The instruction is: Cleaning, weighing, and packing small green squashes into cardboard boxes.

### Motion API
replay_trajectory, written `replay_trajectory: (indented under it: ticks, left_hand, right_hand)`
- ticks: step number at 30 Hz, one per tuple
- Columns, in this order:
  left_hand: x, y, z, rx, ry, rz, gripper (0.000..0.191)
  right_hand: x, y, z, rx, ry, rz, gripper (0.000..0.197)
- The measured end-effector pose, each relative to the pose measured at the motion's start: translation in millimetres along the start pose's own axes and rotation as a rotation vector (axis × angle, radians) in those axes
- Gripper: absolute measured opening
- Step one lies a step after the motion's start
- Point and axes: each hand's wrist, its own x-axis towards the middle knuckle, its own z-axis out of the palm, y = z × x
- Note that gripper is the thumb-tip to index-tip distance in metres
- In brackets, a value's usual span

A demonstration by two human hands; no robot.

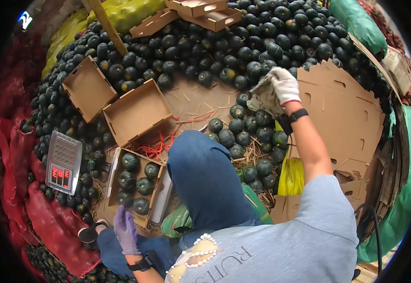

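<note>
My right hand [284, 85], in a white knit glove, grips a crumpled, soiled cloth [265, 95] above dark green squash [236, 111] on the floor. My left hand [124, 226], in a purple-grey glove, is raised with its fingers apart, holding nothing, just below an open cardboard box [153, 215]. Inside that box lie several dark green squash [144, 186]. A digital scale display [64, 162] with lit red digits stands left of the box. Two shallow cardboard boxes without squash, one nearer [138, 112] and one farther [89, 89], lie tilted beyond it.
A large heap of squash [191, 46] curves around the far side. Flattened cardboard sheets [343, 106] lie at the right. Red mesh sacks [49, 226] stand at the left. Red plastic strands [157, 146] and straw litter the floor. A wooden pole [106, 24] rises from the heap.
</note>
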Motion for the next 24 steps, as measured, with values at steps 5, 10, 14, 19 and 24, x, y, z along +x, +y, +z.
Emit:
replay_trajectory:
  ticks: [5,10,14,19,24]
  left_hand:
    - [11.0,10.2,-15.9,-0.156,0.023,0.074,0.043]
    - [16.1,31.4,-27.0,-0.404,0.065,0.184,0.042]
    - [6.9,38.6,-41.2,-0.534,0.095,0.197,0.038]
    - [-23.2,99.4,-54.5,-0.710,-0.090,0.232,0.037]
    - [8.2,66.1,-14.3,-0.432,-0.292,0.348,0.060]
  right_hand:
    - [15.5,-103.2,-90.3,0.991,0.040,-0.085,0.009]
    - [24.2,-232.4,-141.5,1.538,-0.172,-0.157,0.009]
    - [6.5,-347.2,-142.8,1.657,-0.351,-0.279,0.016]
    - [-35.7,-460.4,-141.4,1.336,-0.406,-0.691,0.030]
    - [-167.2,-524.6,-83.2,0.822,-0.802,-1.397,0.038]
